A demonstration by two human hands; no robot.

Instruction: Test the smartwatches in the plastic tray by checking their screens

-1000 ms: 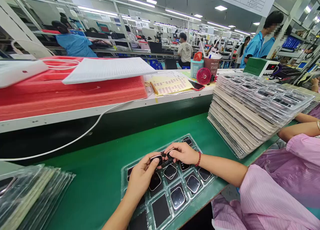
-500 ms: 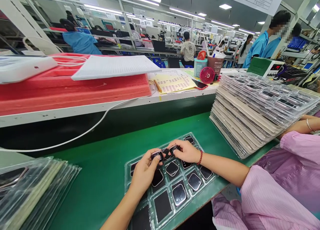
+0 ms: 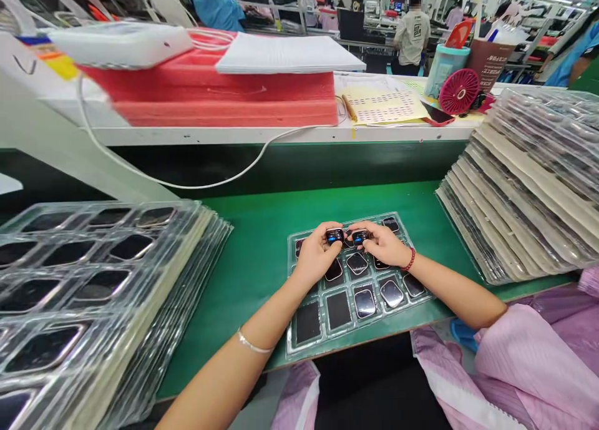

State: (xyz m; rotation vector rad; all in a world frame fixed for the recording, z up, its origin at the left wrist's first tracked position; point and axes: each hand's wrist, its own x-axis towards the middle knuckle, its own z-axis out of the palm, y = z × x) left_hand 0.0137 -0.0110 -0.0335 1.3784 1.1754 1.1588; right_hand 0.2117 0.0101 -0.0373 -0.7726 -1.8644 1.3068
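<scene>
My left hand [image 3: 318, 255] pinches a strapless smartwatch [image 3: 334, 236] between thumb and fingers, its screen lit with a blue patch. Beside it, my right hand [image 3: 387, 245] grips a second strapless smartwatch [image 3: 360, 237], also lit blue. Both watches are held side by side, faces towards me, above the far part of a clear plastic tray [image 3: 339, 310]. Several dark-faced watches, such as this silver-edged one [image 3: 365, 303], lie in its square pockets. Two near-left pockets show only a dark bottom. My hands cover part of the tray's far rows.
Stacked trays of watches [image 3: 105, 286] stand at left; another tall tray stack [image 3: 524, 211] leans at right. Behind the green bench top [image 3: 253, 230], a shelf carries red foam [image 3: 224, 99], paper [image 3: 290, 52], a pink fan [image 3: 459, 92] and a phone [image 3: 438, 113]. A white cable [image 3: 206, 185] hangs down.
My view has turned left and down, so more of the left stack shows. Both watch screens, dark before, now show blue. The hands still hold the same two watches.
</scene>
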